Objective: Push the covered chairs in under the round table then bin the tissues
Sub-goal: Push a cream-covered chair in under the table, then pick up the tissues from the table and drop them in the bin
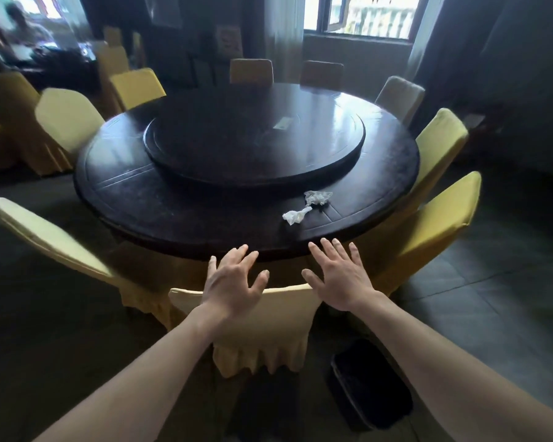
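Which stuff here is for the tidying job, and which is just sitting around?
For the job: covered chairs, round table, tissues, black bin, both open hands: left, right.

Just there: turntable, window, far table.

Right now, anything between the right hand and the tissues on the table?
Head view: only bare dark tabletop. The right hand hovers open at the round table edge; the tissues lie just beyond its fingertips.

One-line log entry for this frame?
phase: chair push | left hand: open | right hand: open, both over near chair | tissues: on round table
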